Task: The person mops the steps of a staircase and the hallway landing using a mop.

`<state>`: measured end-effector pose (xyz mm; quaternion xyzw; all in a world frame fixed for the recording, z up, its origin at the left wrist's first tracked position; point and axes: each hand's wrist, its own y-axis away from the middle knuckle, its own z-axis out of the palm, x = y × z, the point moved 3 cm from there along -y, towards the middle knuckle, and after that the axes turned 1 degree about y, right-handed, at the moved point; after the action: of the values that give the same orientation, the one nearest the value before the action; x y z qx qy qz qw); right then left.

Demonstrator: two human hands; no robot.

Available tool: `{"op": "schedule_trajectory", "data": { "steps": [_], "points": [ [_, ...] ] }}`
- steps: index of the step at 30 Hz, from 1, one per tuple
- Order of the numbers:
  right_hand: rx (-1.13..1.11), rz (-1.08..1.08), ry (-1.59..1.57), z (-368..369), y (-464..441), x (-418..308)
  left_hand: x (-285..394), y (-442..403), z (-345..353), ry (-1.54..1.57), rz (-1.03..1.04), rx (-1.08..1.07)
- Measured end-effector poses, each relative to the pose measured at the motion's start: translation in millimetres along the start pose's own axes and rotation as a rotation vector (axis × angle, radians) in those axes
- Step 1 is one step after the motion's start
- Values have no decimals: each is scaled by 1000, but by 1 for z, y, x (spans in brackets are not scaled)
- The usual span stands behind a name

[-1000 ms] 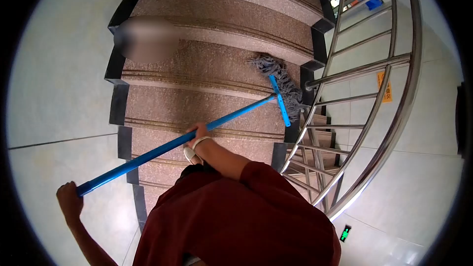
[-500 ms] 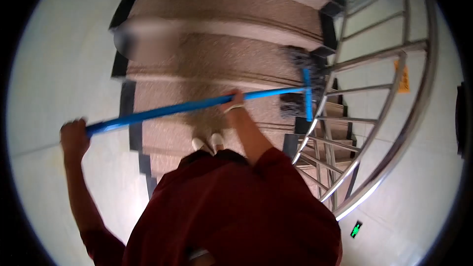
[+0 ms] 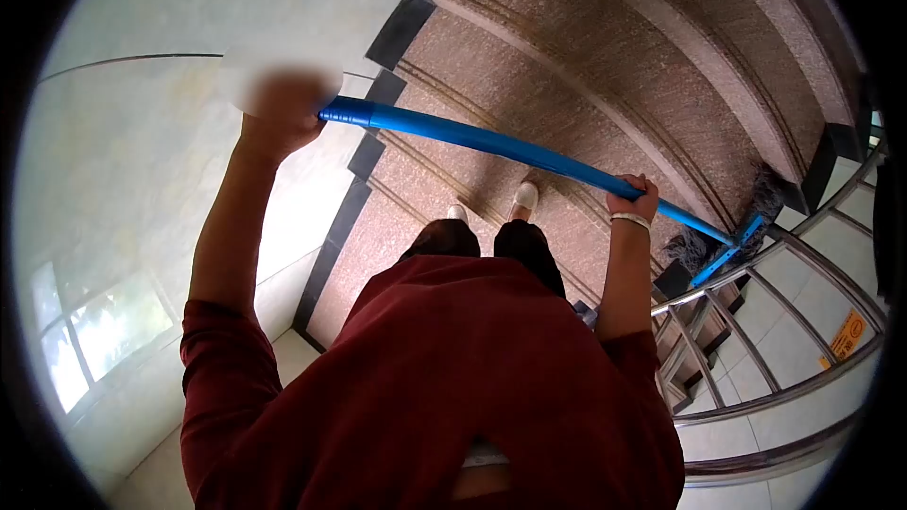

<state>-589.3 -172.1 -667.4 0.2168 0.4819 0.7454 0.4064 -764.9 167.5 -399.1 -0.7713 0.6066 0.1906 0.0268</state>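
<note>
Left hand, 1 of 2: at 10 o'clock, wrapped round the top end of the pole; fingers blurred. Best used as a loose pivot, steering the sweep.

Right hand: at 3 o'clock, clenched round the lower pole. Best for downward pressure; a firm grip, with the wrist straight, should stop the head rolling.

Shoes, 2, pale: on the stairs, near 1 o'clock. Feet apart and weight settled before any long reach; footing may be slick if wet.

Mop, blue and grey: head at 3 o'clock, at the stair edge beside the railing. Crossbar slanted, strands bunched at both sides. Short strokes along the edge, strands spread flat, would cover better; bar contact with metal best avoided.

Label, orange: 4 o'clock, beyond the railing.
</note>
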Motion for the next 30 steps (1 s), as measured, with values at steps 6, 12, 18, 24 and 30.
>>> {"op": "schedule_trajectory", "data": {
  "steps": [6, 12, 18, 24, 30],
  "points": [
    [-15, -18, 92, -43, -36, 22, -6, 25, 77, 90, 35, -38],
    [103, -108, 175, -95, -43, 66, 5, 89, 189, 273, 15, -203],
    [149, -176, 209, -148, -48, 133, -3, 184, 283, 356, -75, -208],
    [176, -7, 354, -175, -23, 256, -70, 322, 299, 329, -302, -487],
    [148, 133, 604, -206, -2, 405, -115, 487, 312, 254, -583, -472]
  ]
}}
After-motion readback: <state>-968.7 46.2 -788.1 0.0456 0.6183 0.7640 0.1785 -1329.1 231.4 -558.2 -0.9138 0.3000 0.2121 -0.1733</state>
